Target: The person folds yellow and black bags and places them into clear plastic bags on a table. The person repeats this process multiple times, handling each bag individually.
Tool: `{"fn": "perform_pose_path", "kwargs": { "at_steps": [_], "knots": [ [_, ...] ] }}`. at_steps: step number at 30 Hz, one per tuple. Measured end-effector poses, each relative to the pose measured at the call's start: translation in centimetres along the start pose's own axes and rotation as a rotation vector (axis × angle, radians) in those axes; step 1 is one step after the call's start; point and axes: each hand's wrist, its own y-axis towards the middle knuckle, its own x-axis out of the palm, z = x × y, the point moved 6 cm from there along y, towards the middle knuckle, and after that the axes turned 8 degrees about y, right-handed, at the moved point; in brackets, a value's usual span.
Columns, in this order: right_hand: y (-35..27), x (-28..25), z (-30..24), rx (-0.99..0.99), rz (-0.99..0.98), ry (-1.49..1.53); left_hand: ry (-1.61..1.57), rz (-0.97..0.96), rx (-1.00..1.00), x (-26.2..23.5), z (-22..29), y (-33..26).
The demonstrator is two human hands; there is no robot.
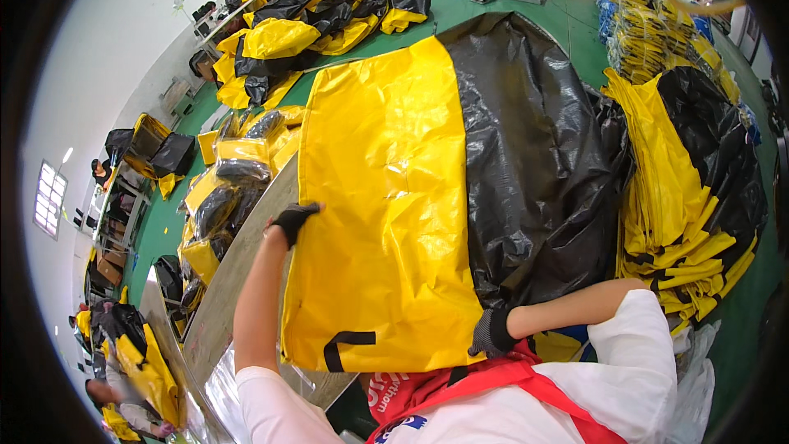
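Left hand (294, 220) grips left edge of yellow-and-black bag (386, 197), right hand (493, 332) its near edge; spread before person, partly over table (234, 279). Looks like straightening; next move likely needs edges pulled even.

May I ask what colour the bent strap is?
The bent strap is black, best seen in head view.

The yellow-and-black sheet (382, 197) hides much of the desk (226, 288); the lower edge crops the person's white shirt (493, 418).
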Motion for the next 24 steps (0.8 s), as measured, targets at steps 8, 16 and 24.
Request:
{"fn": "perform_pose_path", "kwargs": {
  "at_steps": [8, 16, 24],
  "knots": [
    [-9.9, -12.1, 11.1, 0.588, 1.238, 0.078, 0.505, 0.743, 0.458, -13.8, -13.7, -16.4],
    [-12.2, -21.1, 19.6, 1.086, 0.833, 0.041, 0.359, 0.891, 0.058, -10.7, -29.9, -26.3],
    [-3.7, -38.4, 36.4, 0.855, 1.188, 0.229, 0.449, 1.138, -0.216, -8.4, -31.9, -29.1]
  ]
}}
